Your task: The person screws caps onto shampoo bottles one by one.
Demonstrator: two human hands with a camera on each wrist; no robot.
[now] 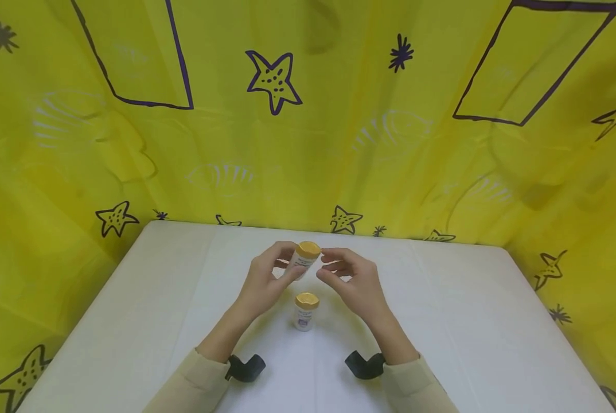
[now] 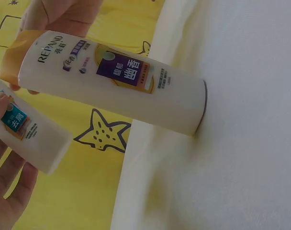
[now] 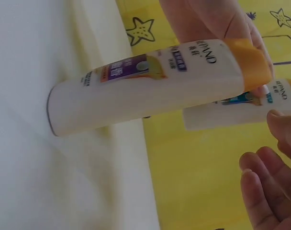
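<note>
My left hand grips a white bottle with a gold cap, tilted and raised over the table. Its teal label shows in the left wrist view, where the thumb lies across the bottle. Close by on the right, my right hand has its fingers loosely bent beside the cap and holds nothing; in the right wrist view its fingertips are apart from the bottle. A second white bottle with a gold cap and a purple label stands upright on the table between my forearms.
A white-covered table spreads out under both arms. Behind it hangs a yellow curtain printed with stars and fish. Black camera mounts sit at both wrists, low over the tabletop.
</note>
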